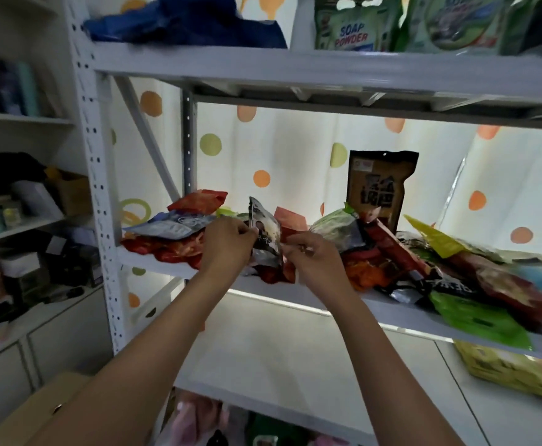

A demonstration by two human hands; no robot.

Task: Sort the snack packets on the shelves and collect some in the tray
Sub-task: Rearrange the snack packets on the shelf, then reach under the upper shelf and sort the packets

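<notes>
A small black and white snack packet (264, 233) stands upright between my hands above the middle shelf (295, 292). My left hand (226, 244) pinches its left edge and my right hand (311, 257) pinches its right edge. Several snack packets lie on the shelf: a red and silver pile (173, 233) at the left, red and orange ones (379, 262) in the middle, a green packet (478, 320) hanging over the front edge at the right. A tall brown pouch (380, 185) stands upright at the back. No tray can be made out.
Soap powder bags (356, 25) and a blue bag (186, 22) sit on the shelf above. A yellow basket-like thing (504, 371) stands on the lower shelf at the right. A cluttered side shelf (22, 201) and a cardboard box (38, 413) are at the left.
</notes>
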